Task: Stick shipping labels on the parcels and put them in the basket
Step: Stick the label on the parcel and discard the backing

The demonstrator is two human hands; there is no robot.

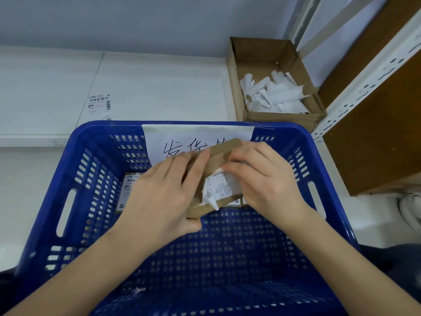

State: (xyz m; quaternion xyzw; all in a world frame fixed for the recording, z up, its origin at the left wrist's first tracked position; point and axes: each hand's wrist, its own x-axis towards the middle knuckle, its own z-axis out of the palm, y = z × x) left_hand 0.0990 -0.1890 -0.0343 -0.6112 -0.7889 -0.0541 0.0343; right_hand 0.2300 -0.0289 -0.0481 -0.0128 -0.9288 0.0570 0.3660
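Over the basket (75, 142) our left hand (159, 192) grips the parcel (214, 160), long axis toward the far-right corner; our right hand (264, 179) pinches its label (219, 185).

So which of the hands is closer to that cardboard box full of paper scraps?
Right. The right hand is below the scrap box, working the label on the parcel; the left hand holds the parcel's far side, farther off.

left hand (166, 192): back up, fingers extended and pointing far-right, thumb curled under at the near side, gripping | right hand (262, 179): back up, fingers bent leftward, tips pinching | forearms: bare, entering from the near corners, converging toward centre | hands: close together, not touching
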